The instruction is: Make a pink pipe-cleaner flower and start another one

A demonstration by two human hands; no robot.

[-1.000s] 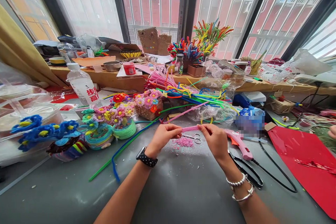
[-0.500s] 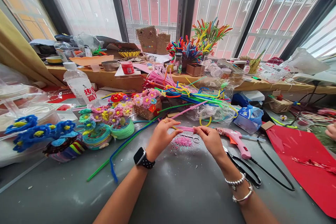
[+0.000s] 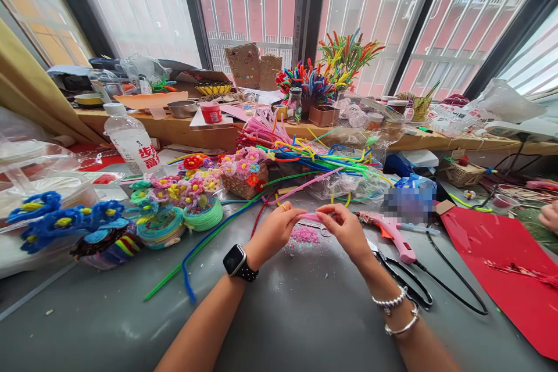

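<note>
Between my two hands runs a pink pipe cleaner (image 3: pixel 310 217), held above the grey table. My left hand (image 3: pixel 275 228), with a ring and a black watch, pinches its left end. At the other end, the thumb and fingers of my right hand (image 3: pixel 344 230) are closed on it. Under the hands lies a small heap of pink bits (image 3: pixel 304 235) with glitter around it. Scissors with black handles (image 3: pixel 407 282) and a pink glue gun (image 3: pixel 399 238) lie to the right of my right hand. A metal ring-handled tool (image 3: pixel 325 231) is partly hidden behind the fingers.
Pipe-cleaner flowers in pots (image 3: pixel 203 212) stand at left, near a tilted-looking plastic bottle (image 3: pixel 133 142). Loose coloured pipe cleaners (image 3: pixel 322 157) pile up behind my hands. Red sheets (image 3: pixel 501 267) and the glue gun's cord (image 3: pixel 466 296) lie at right. Another person's hand (image 3: pixel 550 218) shows at the right edge.
My left hand has turned and closed its fingers over the pink pipe cleaner's end. My right hand has shifted slightly. A dark red pipe cleaner now shows beside my left wrist.
</note>
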